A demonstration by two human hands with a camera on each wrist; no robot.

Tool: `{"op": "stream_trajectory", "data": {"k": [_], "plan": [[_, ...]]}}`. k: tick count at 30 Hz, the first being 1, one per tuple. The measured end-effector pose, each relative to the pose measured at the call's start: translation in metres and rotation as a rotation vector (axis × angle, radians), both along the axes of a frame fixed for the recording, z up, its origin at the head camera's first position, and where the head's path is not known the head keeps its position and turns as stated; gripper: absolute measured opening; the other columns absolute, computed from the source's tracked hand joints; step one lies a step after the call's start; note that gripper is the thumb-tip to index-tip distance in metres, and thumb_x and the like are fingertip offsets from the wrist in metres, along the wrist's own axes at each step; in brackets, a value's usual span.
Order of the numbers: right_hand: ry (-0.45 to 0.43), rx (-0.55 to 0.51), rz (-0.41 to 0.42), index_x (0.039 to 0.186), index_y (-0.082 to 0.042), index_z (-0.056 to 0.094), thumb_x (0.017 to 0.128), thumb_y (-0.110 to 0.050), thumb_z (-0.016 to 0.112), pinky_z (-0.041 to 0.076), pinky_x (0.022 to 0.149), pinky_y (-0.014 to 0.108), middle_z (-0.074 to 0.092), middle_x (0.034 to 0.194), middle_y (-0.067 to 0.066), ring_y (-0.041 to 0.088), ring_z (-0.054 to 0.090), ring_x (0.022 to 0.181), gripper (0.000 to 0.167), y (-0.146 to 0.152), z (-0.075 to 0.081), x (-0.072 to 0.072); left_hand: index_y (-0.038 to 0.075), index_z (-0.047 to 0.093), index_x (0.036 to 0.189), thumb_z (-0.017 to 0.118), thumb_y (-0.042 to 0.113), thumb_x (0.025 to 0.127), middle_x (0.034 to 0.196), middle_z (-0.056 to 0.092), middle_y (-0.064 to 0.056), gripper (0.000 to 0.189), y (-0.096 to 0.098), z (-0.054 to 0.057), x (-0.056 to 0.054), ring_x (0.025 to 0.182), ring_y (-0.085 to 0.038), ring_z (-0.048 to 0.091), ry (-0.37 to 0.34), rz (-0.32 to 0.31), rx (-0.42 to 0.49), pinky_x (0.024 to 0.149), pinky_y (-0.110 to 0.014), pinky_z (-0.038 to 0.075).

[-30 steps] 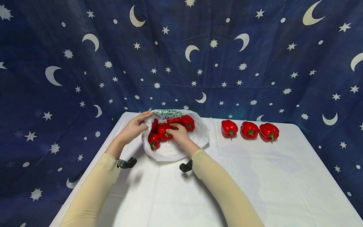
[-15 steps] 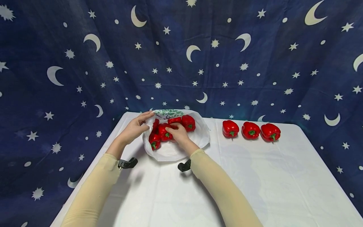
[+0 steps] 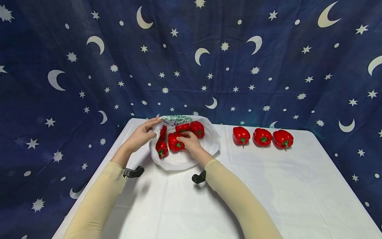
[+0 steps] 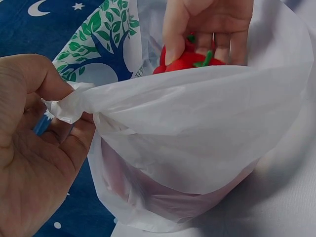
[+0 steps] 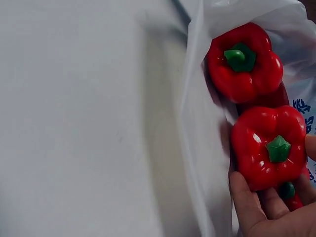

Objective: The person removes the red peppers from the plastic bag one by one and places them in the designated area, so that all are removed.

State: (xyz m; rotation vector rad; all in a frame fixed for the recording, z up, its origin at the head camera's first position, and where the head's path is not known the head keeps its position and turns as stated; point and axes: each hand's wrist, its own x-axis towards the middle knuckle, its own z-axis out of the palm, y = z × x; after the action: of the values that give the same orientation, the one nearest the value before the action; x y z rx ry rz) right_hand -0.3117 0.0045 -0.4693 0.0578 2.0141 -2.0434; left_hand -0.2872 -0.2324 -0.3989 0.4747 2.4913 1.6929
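A white plastic bag (image 3: 213, 142) with a green-leafed tree print lies with its mouth open, several red bell peppers inside. At its left rim my left hand (image 3: 138, 136) pinches the plastic; the left wrist view shows the gathered edge (image 4: 69, 106) between thumb and fingers. My right hand (image 3: 192, 145) reaches into the bag and grips one bell pepper (image 3: 174, 143), thumb on one side and fingers on the other. In the right wrist view this pepper (image 5: 261, 138) has its green stem facing the camera. Another pepper (image 5: 247, 81) sits beside it.
Three more red peppers stand in a row right of the bag: a left one (image 3: 241, 135), a middle one (image 3: 262, 137) and a right one (image 3: 282, 138). A white cloth (image 3: 268, 186) covers the table. Behind hangs a dark blue curtain (image 3: 191, 43) with moons and stars.
The right hand has drawn the gripped pepper slightly right and toward me inside the bag, away from the neighbouring peppers. The left hand stays on the rim.
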Motion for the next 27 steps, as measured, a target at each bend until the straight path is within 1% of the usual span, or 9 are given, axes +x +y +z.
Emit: {"op": "stream_trajectory", "data": {"k": [5, 9, 14, 17, 21, 27], "plan": [[-0.002, 0.033, 0.031, 0.142, -0.007, 0.055, 0.092, -0.021, 0.073, 0.059, 0.085, 0.048, 0.055, 0.134, 0.016, 0.032, 0.057, 0.118, 0.055, 0.009, -0.002, 0.003, 0.007, 0.047, 0.154, 0.054, -0.004, 0.092, 0.166, 0.025, -0.002, 0.063, -0.001, 0.0, 0.001, 0.154, -0.023, 0.018, -0.002, 0.004, -0.013, 0.122, -0.048, 0.019], [-0.019, 0.058, 0.071, 0.147, -0.009, 0.053, 0.091, -0.021, 0.073, 0.059, 0.084, 0.046, 0.054, 0.137, 0.017, 0.033, 0.057, 0.12, 0.061, 0.016, -0.003, 0.007, 0.007, 0.047, 0.153, 0.054, -0.005, 0.092, 0.166, 0.026, -0.003, 0.063, -0.003, -0.002, 0.001, 0.154, -0.023, 0.017, 0.004, 0.0, -0.008, 0.122, -0.049, 0.019], [-0.041, 0.114, 0.12, 0.148, -0.011, 0.052, 0.091, -0.025, 0.074, 0.06, 0.083, 0.042, 0.052, 0.144, 0.014, 0.032, 0.058, 0.121, 0.062, 0.022, -0.002, 0.01, 0.005, 0.047, 0.153, 0.053, -0.006, 0.092, 0.166, 0.027, -0.004, 0.063, -0.004, -0.003, 0.001, 0.154, -0.023, 0.017, 0.012, -0.007, 0.0, 0.122, -0.05, 0.018], [-0.048, 0.126, 0.151, 0.149, -0.011, 0.051, 0.091, -0.027, 0.074, 0.06, 0.083, 0.041, 0.051, 0.145, 0.014, 0.033, 0.058, 0.12, 0.064, 0.026, -0.001, 0.011, 0.005, 0.047, 0.153, 0.053, -0.006, 0.091, 0.166, 0.027, -0.003, 0.063, -0.004, -0.003, 0.001, 0.154, -0.023, 0.017, 0.018, -0.007, -0.005, 0.122, -0.05, 0.018], [-0.062, 0.117, 0.2, 0.151, -0.011, 0.048, 0.09, -0.027, 0.076, 0.059, 0.084, 0.042, 0.049, 0.148, 0.013, 0.034, 0.057, 0.12, 0.069, 0.032, 0.0, 0.007, 0.006, 0.048, 0.153, 0.053, -0.005, 0.092, 0.165, 0.028, -0.003, 0.062, -0.004, -0.004, 0.0, 0.154, -0.022, 0.018, 0.021, -0.009, -0.011, 0.122, -0.05, 0.017], [-0.091, 0.093, 0.284, 0.155, -0.017, 0.045, 0.088, -0.022, 0.077, 0.058, 0.088, 0.044, 0.043, 0.152, 0.012, 0.035, 0.051, 0.128, 0.074, 0.038, 0.001, -0.004, 0.006, 0.048, 0.153, 0.053, -0.005, 0.092, 0.165, 0.028, -0.003, 0.062, -0.004, -0.004, -0.001, 0.154, -0.022, 0.017, 0.017, -0.012, -0.008, 0.122, -0.05, 0.016]]}}
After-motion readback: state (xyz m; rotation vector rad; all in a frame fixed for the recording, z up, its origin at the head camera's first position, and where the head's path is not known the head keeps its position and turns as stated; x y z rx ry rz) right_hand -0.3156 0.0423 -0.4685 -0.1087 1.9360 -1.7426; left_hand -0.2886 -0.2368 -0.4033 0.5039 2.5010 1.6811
